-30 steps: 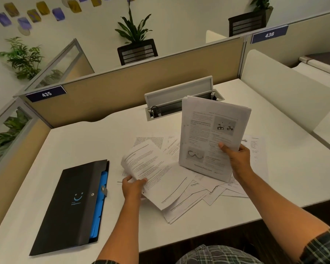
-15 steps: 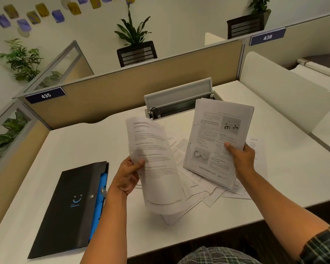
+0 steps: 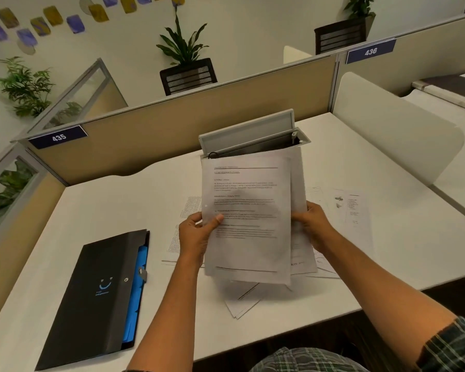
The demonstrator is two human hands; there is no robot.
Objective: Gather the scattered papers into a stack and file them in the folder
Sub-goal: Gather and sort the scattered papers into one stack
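Observation:
Both hands hold a stack of printed papers [image 3: 249, 200] upright above the white desk [image 3: 118, 208]. My left hand [image 3: 196, 233] grips its left edge with the thumb across the front sheet. My right hand [image 3: 313, 228] grips the right edge, its fingers mostly hidden behind the sheets. More loose papers [image 3: 352, 210] lie scattered flat on the desk under and to the right of the stack. A black folder [image 3: 91, 299] with blue dividers showing along its right side lies shut at the front left of the desk.
An open grey cable tray [image 3: 249, 134] sits in the desk just behind the stack. Beige partition walls [image 3: 151, 132] close off the back and left. A white divider [image 3: 392, 130] stands at the right. The desk's front edge runs below my forearms.
My left hand has brought its sheet across to the right and laid it in front of the sheets in my right hand. Both hands now hold one stack together.

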